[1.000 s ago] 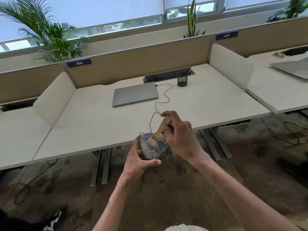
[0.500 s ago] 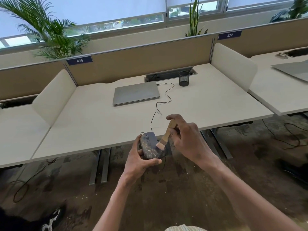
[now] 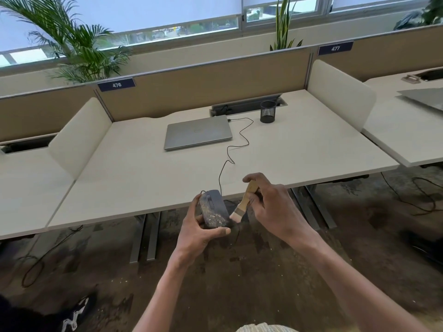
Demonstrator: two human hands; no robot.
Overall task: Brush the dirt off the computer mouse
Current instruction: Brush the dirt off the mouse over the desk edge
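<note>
My right hand [image 3: 273,209] pinches the wooden handle of the brush [image 3: 244,202], fingers curled round it, bristles pointing down and left. A second ago those bristles were pressed on top of the mouse [image 3: 214,209]; now they have slid off its right flank and sit just beside its lower right edge, barely touching if at all. So one stroke has run its course across the back and come off the side.

My left hand [image 3: 200,232] grips the mouse from below and the left, thumb hooked under its near end, fingers up the far side. I hold it in the air just off the near edge of the desk [image 3: 143,178], over the floor, so what I sweep off falls there and not on the desk.

Pale crumbs of dirt still speckle the near half and left side of the mouse, so I judge the job only partly done; the next stroke should start again at the top.

Its cable [image 3: 236,149] snakes back across the desk to the closed laptop [image 3: 197,135] near the far edge, with a mesh cup [image 3: 267,111] to its right.
</note>
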